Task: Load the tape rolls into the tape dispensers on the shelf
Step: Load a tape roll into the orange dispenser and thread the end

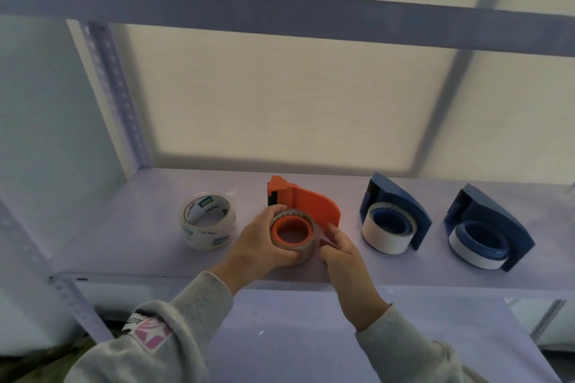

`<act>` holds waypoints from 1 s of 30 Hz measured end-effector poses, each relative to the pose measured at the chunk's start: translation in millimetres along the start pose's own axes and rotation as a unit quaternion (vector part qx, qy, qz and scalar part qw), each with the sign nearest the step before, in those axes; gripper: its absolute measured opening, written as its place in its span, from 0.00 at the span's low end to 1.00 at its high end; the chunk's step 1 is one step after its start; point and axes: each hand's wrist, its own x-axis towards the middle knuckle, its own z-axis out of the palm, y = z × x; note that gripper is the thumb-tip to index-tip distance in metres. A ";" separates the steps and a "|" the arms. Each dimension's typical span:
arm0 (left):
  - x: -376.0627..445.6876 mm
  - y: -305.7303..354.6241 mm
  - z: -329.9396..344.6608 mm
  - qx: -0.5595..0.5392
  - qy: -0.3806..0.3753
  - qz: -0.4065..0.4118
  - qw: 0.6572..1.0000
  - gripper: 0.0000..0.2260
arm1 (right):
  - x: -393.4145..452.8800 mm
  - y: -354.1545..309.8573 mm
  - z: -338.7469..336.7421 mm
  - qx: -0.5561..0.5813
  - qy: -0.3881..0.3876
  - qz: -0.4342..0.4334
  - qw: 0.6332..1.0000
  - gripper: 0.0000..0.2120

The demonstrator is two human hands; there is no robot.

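Left hand [264,246] curls around the tape roll [294,235] that sits on the orange hub of the orange dispenser [306,205]; the thumb lies along the near side of the roll and the fingers wrap its far left side. Both sleeves are grey.

Going from left to right on the shelf [140,227], I count these things. First are the clear tape rolls [207,221], two of them, one stacked on the other, with a printed label inside the core; they stand free, just left of the left hand and not touching it. Next is the orange dispenser, only one, lying on its side with the cutter end toward the back wall; the gripped roll is at its near end. Just right of this roll is the right hand [340,249]. Its fingers are loosely bent and rest near the edge of the orange body and the side of the roll. I cannot tell if it really pinches something there.

Further right are two blue dispensers. The first blue dispenser [395,211] already carries a white roll around its blue hub. The second blue dispenser [491,227], near the right edge of the view, carries a white roll too. The two stand apart from each other and from the hands.
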 end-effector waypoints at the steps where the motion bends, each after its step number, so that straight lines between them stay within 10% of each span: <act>1: -1.2 -0.5 -0.8 -0.011 -0.005 0.002 1.000 0.42 | -0.6 -0.8 1.1 -0.006 -0.025 0.004 1.000 0.23; 25: -55.5 -36.9 -161.2 -0.124 0.334 -0.028 0.934 0.39 | 2.4 -52.5 172.4 -0.015 -0.197 -0.102 0.975 0.32; 30: -57.4 -82.9 -170.1 -0.052 0.371 -0.101 0.922 0.40 | 9.9 -33.9 176.3 -0.026 -0.098 -0.121 0.988 0.25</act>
